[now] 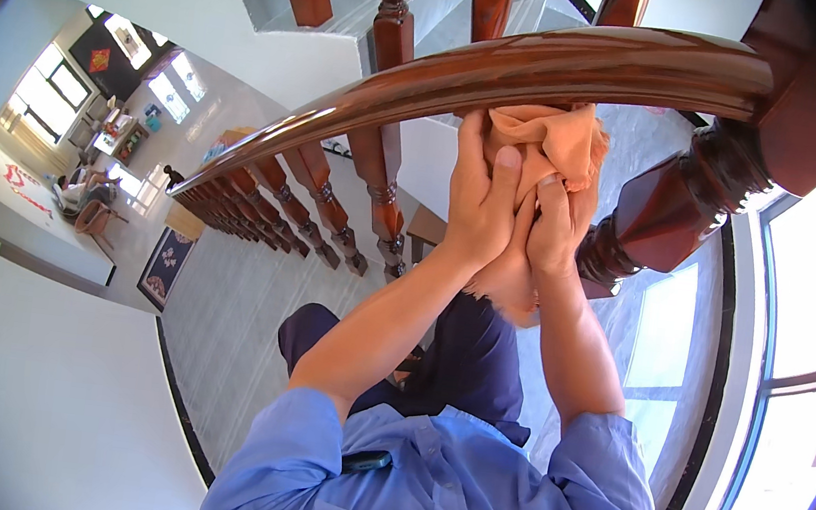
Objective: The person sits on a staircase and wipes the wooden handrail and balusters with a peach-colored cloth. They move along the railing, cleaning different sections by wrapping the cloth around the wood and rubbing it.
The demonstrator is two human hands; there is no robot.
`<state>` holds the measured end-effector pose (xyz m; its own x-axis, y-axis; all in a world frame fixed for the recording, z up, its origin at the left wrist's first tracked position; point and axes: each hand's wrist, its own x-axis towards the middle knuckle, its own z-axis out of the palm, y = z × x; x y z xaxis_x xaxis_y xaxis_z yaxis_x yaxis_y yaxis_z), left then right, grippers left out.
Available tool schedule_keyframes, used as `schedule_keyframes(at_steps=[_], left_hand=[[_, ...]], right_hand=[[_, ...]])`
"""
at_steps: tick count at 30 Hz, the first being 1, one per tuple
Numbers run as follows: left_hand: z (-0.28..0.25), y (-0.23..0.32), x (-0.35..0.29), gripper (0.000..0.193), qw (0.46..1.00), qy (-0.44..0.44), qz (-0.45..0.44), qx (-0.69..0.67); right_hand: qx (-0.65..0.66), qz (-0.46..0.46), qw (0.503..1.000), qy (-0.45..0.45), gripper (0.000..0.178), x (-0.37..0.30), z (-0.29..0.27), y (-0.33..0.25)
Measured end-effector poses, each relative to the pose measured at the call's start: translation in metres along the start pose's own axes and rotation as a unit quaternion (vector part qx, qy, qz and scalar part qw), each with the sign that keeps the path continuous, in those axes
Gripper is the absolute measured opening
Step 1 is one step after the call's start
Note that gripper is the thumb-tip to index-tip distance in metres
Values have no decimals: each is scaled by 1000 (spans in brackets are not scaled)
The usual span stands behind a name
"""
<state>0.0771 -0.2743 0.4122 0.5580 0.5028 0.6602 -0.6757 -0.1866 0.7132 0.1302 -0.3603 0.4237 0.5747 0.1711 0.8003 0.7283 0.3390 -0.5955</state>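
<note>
An orange cloth (547,140) is bunched between my two hands, just below the glossy brown wooden handrail (511,60). My left hand (483,198) grips the cloth from its left side, thumb pointing up along it. On the other side my right hand (561,222) is closed round the cloth, its thumb pressed against the folds. A frayed end of the cloth hangs down between my wrists. Its upper folds reach the underside of the rail; the fingers behind the cloth are hidden, as is whatever it wraps there.
Turned wooden balusters (376,181) run down to the left under the rail. A thick newel post (682,191) stands at the right. Grey stairs (242,297) descend to a room with a chair (95,219). A bright window (811,291) is at the right.
</note>
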Motion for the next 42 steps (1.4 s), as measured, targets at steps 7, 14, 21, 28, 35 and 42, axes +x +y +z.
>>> schedule_keyframes(at_steps=[7,14,21,28,35,42], left_hand=[[6,6,-20,69,992,7,98,78],[0,-16,11,73,995,-31,5,-91],[1,-33,21,73,970,-50,-48,-231],[11,-35,-29,63,997,49,0,61],[-37,-103,-80,67,990,-23,-125,61],[-7,-76,-90,85,993,8,-62,100]], right_hand=[[96,51,993,38,54,38,31,-9],[12,-14,997,70,56,24,38,-8],[-47,-11,995,92,57,2,35,30],[199,229,946,114,50,-19,24,61],[165,288,935,121,49,-95,21,127],[237,366,897,80,39,-102,-1,160]])
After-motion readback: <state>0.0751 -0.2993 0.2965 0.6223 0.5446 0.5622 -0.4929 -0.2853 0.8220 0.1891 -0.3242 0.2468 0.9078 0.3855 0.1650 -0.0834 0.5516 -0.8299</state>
